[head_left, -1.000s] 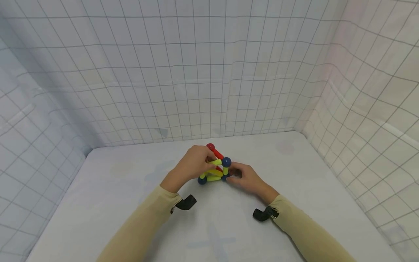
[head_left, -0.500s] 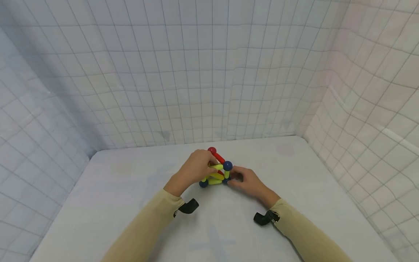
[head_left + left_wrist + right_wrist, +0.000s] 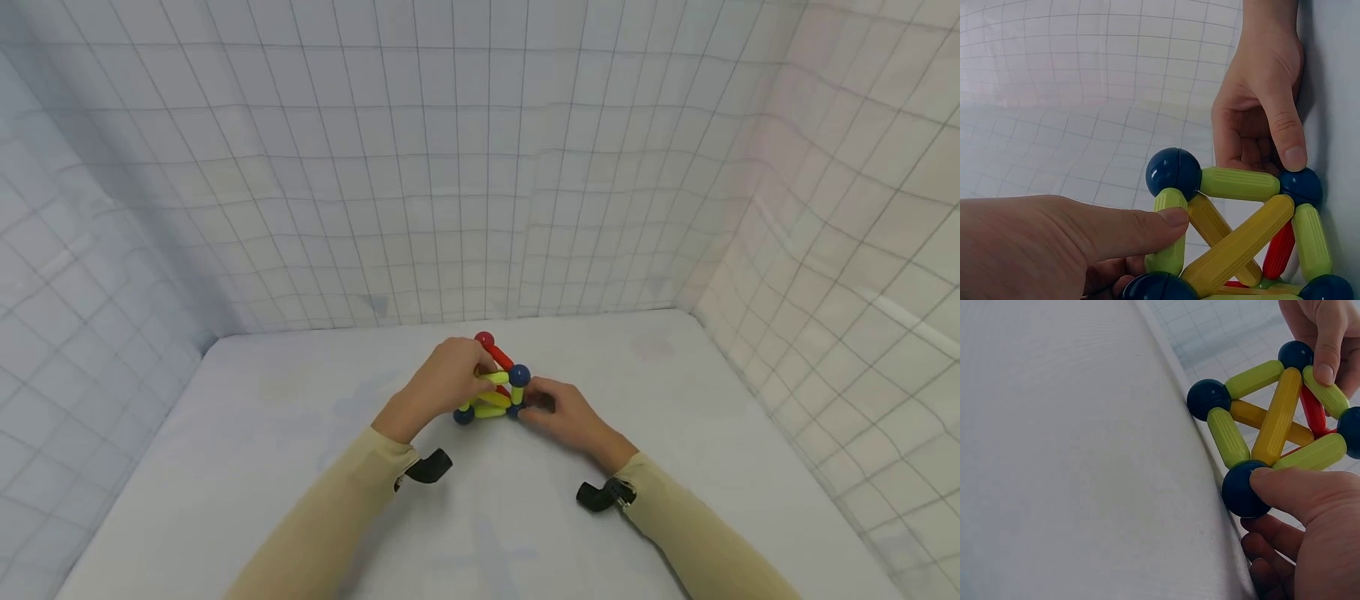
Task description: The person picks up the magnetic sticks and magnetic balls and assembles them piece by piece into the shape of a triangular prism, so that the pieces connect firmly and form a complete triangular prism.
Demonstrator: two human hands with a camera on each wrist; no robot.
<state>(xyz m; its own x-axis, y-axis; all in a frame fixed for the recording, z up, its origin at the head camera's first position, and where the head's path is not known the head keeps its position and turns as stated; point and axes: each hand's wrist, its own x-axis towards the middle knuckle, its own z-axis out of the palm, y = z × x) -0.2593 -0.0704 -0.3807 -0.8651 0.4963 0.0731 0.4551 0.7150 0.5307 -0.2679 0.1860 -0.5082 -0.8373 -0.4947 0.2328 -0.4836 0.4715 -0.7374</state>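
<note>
A frame of magnetic building rods and balls stands on the table in the head view, with a red ball point(image 3: 484, 339) at the back and dark blue balls in front. My left hand point(image 3: 442, 379) pinches the upper light green rod point(image 3: 1169, 240) between thumb and fingers. My right hand point(image 3: 566, 414) holds the lower right blue ball point(image 3: 1246, 489), its thumb on the ball and fingers curled below. Light green rods form a square between blue balls. A yellow rod point(image 3: 1277, 419) runs diagonally across that square, and another yellow rod point(image 3: 1216, 228) lies behind it. The left fingers partly hide the structure.
The white table point(image 3: 480, 508) carries the structure near its back edge. White cloth with a dark grid point(image 3: 442, 167) hangs behind and along both sides. A black wrist camera point(image 3: 431, 467) sits at the left cuff, another black camera point(image 3: 600, 497) at the right.
The head view shifts slightly. Both hands keep their holds, and the structure stays in place without visible change.
</note>
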